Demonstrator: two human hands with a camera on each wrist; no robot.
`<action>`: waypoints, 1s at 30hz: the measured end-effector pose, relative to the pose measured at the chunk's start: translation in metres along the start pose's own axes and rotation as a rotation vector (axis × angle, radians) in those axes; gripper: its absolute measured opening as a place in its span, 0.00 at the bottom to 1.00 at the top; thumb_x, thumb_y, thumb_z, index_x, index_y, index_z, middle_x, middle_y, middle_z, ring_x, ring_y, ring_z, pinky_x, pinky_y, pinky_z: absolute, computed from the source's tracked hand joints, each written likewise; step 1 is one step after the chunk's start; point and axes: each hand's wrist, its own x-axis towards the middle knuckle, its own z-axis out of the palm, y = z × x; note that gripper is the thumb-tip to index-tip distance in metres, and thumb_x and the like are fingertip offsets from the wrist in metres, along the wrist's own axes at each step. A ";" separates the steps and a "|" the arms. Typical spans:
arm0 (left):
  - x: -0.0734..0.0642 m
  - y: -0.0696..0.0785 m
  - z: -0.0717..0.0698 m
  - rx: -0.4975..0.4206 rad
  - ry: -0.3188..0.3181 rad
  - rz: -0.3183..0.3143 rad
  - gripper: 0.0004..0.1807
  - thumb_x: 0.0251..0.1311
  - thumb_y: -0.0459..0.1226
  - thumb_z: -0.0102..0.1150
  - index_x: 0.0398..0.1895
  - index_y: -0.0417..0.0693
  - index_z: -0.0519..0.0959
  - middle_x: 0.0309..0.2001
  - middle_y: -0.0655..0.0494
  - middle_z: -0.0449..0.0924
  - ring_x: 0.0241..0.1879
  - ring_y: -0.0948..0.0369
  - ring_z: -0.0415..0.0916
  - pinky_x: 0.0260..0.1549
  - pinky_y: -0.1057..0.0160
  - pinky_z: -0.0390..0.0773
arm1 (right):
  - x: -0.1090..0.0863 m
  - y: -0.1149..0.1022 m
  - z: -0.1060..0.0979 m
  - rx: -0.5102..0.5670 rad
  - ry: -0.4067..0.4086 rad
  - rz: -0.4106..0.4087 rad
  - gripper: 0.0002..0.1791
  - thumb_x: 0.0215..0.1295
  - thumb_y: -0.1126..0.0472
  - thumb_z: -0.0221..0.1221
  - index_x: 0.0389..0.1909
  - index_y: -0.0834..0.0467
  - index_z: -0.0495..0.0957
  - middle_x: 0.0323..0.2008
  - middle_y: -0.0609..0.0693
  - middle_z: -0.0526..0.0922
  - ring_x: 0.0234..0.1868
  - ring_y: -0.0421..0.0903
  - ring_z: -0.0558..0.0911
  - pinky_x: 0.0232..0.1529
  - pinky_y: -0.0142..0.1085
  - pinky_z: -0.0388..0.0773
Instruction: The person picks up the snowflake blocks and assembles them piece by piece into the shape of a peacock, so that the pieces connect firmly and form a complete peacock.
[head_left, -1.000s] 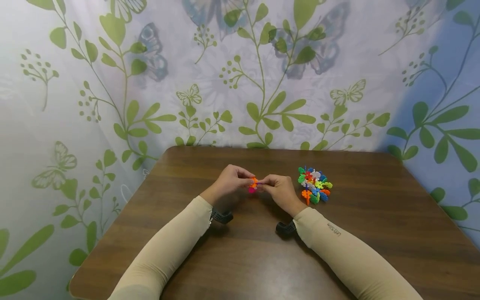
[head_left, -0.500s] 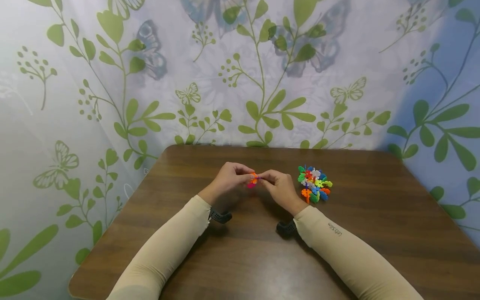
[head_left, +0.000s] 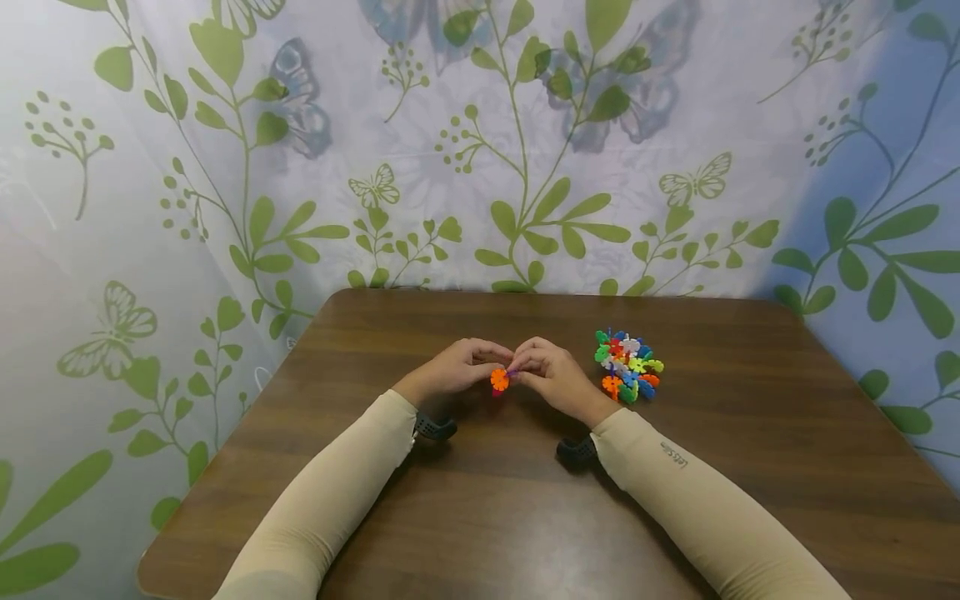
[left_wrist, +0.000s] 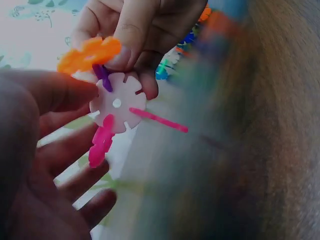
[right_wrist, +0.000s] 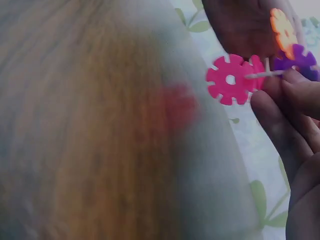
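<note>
My hands meet above the table around a small cluster of notched flower-shaped interlocking discs. A whitish disc (left_wrist: 117, 107) is its centre, carrying two pink discs (left_wrist: 101, 142), one standing edge-on in the left wrist view. A purple disc (right_wrist: 296, 62) slots into it, and an orange disc (head_left: 499, 380) sits on the purple one. My left hand (head_left: 457, 367) pinches the whitish disc between thumb and fingers, its other fingers spread below. From the other side my right hand (head_left: 555, 375) pinches the purple disc, which its fingers partly cover.
A pile of joined multicoloured flower discs (head_left: 630, 367) lies on the brown wooden table (head_left: 480, 517), right of my right hand. A leaf-and-butterfly patterned curtain (head_left: 450, 167) hangs behind the table's far edge. Dark wrist cameras (head_left: 576, 452) hang below both wrists.
The held cluster has turned so the orange disc faces the head camera, and it sits slightly lower and more to the left. The right fingers have shifted over it; the pile has not moved.
</note>
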 end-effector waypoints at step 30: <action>0.000 -0.029 0.010 -0.366 0.150 -0.158 0.09 0.67 0.33 0.72 0.47 0.41 0.85 0.46 0.46 0.86 0.43 0.54 0.82 0.44 0.60 0.83 | -0.036 -0.016 -0.110 -0.677 0.421 -0.035 0.08 0.63 0.70 0.73 0.43 0.64 0.89 0.44 0.59 0.86 0.43 0.60 0.76 0.45 0.51 0.72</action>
